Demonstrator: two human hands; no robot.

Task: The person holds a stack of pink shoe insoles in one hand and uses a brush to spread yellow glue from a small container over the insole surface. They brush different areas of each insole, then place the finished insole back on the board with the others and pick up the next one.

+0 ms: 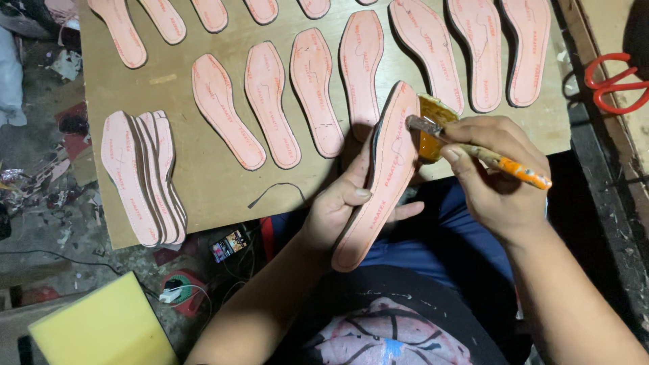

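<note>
My left hand (341,203) holds a pink shoe insole (378,182) tilted on its edge over my lap, thumb across its face. A glue brush with an orange handle (500,162) is gripped in my right hand (497,179), its bristle tip touching the insole's upper edge. Just behind the brush sits a small open tin of yellow glue (433,125) at the board's near edge.
A brown board (203,176) carries several pink insoles laid in rows (311,91) and a stack of them (142,176) at its left. Red scissors (612,81) lie at the right. A yellow sponge block (101,328) sits on the littered floor at lower left.
</note>
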